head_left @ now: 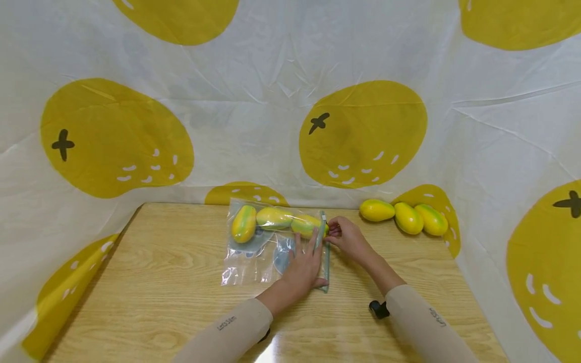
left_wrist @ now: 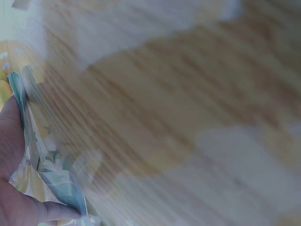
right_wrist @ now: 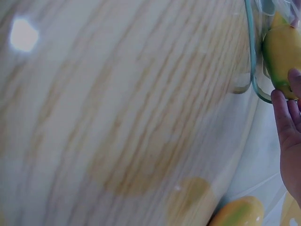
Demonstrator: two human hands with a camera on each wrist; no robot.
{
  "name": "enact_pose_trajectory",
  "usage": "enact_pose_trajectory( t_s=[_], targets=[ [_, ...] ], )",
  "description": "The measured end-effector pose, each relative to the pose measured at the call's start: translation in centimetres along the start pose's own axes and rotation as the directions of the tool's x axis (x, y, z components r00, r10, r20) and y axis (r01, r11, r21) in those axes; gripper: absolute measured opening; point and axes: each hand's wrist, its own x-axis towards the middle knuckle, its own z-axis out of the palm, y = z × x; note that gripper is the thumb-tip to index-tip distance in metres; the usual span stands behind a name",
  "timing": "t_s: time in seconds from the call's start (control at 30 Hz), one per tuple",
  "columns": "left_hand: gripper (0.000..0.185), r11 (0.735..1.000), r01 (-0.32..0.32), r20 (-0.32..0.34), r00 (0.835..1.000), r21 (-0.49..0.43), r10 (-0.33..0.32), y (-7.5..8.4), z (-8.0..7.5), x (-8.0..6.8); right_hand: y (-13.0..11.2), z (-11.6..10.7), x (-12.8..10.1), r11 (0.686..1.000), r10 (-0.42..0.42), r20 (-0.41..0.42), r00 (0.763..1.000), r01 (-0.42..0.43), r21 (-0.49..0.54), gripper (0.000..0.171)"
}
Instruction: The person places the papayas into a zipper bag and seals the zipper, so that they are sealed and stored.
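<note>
A clear zip bag [head_left: 254, 275] with a teal-edged mouth [head_left: 326, 262] lies flat on the table, holding two yellow-green toy mangoes, one upright mango [head_left: 244, 224] and one lying mango [head_left: 274, 218]. A third mango [head_left: 305, 226] lies at the bag's mouth, mostly inside. My left hand [head_left: 303, 264] rests on the bag with fingers spread, its thumb at the mouth's near end, holding the edges apart in the left wrist view. With fingertips and thumb, my right hand [head_left: 349, 239] holds the third mango's outer end; the right wrist view shows this mango [right_wrist: 282, 56] between them.
Three more mangoes, a left one [head_left: 376, 210], a middle one [head_left: 408, 218] and a right one [head_left: 431, 220], sit at the table's back right. A white cloth [head_left: 254, 131] printed with yellow fruit hangs around the wooden table [head_left: 168, 282].
</note>
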Motion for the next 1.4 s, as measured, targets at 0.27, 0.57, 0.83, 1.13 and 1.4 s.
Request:
enact_pose_trajectory(
  t_s=[0.27,0.57,0.83,1.13,1.4],
  targets=[
    [0.125,1.000,0.001,-0.018,1.000,0.008,-0.001,0.0,0.0,0.0,0.4,0.1,0.5,0.999,-0.032,-0.020,0.999,0.032,-0.041,0.035],
    [0.126,1.000,0.003,0.006,1.000,-0.001,-0.003,0.0,0.3,0.2,0.6,0.6,0.7,0.998,-0.049,-0.070,0.996,0.046,-0.043,0.032],
    [0.124,1.000,0.012,0.002,1.000,0.019,-0.012,0.1,0.2,0.3,0.4,0.9,0.8,0.998,-0.054,-0.096,0.994,0.050,-0.046,0.031],
    [0.124,0.999,0.028,0.034,0.999,-0.015,-0.028,-0.2,0.0,0.2,1.1,-0.5,-0.3,1.000,-0.012,-0.066,0.998,0.010,-0.018,0.033],
    [0.121,0.995,0.038,0.037,0.999,-0.089,-0.035,-0.4,-0.1,0.2,2.4,-4.0,-0.9,0.995,-0.042,-0.072,0.997,0.035,-0.093,0.038]
  ],
)
